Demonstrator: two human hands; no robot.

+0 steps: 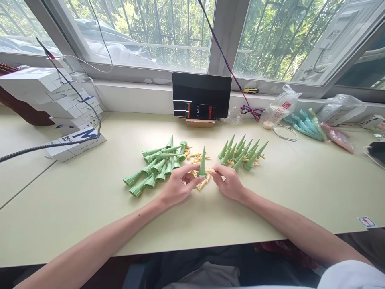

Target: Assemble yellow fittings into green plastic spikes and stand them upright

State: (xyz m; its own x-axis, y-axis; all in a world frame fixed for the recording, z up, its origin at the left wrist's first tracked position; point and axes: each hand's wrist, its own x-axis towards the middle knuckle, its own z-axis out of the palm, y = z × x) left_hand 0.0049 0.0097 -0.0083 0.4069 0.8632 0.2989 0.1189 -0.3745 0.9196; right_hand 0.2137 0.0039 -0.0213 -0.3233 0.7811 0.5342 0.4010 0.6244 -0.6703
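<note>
My left hand (178,185) is closed around the base of a green plastic watering spike (202,161), which stands point up. Between the fingertips of my right hand (229,183) is a small yellow valve piece (209,170), held against the spike's right side near the base. Whether it sits in a hole there is hidden. Loose yellow valve pieces (203,185) lie under and behind the hands. Left of them is a pile of green spikes (159,165) lying on their sides. To the right, several upright spikes (240,152) stand grouped with yellow pieces at their bases.
A phone (201,111) showing a timer leans on a dark tablet (202,88) at the back. White boxes (75,102) are stacked at the left, with a black cable (81,96) across them. Bagged teal pieces (308,124) and a pink bag (337,136) lie back right.
</note>
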